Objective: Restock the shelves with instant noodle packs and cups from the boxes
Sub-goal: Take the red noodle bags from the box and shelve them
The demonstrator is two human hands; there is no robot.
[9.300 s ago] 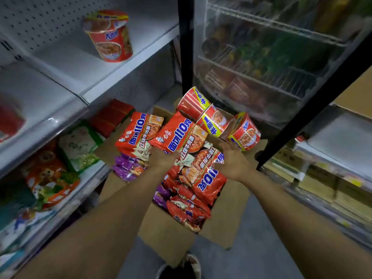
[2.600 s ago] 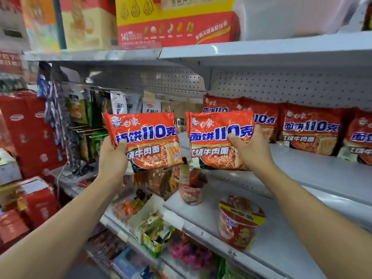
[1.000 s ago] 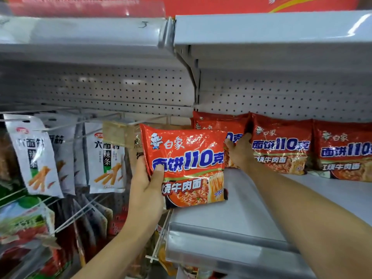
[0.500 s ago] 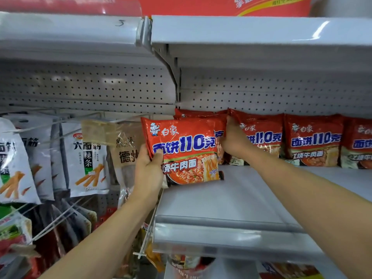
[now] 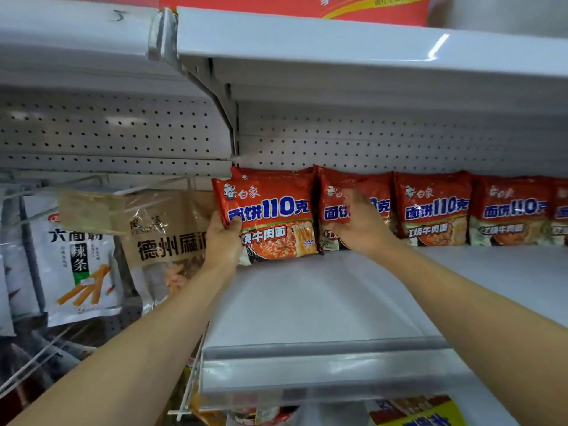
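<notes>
Red noodle packs stand in a row along the back of the white shelf (image 5: pixel 307 302), upright against the perforated back panel (image 5: pixel 368 139). The left hand (image 5: pixel 222 241) grips the front pack (image 5: pixel 270 216) by its left edge, thumb across the face, at the far left end of the row; the pack's bottom edge seems to rest on the shelf, and another red pack stands just behind it. The right hand (image 5: pixel 359 226) is blurred, fingers loosely spread in front of the second pack (image 5: pixel 353 207); whether it touches that pack, I cannot tell. Further right stand a third pack (image 5: pixel 433 207) and a fourth pack (image 5: pixel 510 210). Left of the shelf, past the upright, a brown snack bag (image 5: pixel 166 229) and a white snack bag (image 5: pixel 76 256) hang on wire hooks, close beside the left wrist. Overhead, the upper shelf (image 5: pixel 338 47) carries a red carton (image 5: pixel 307 4).
</notes>
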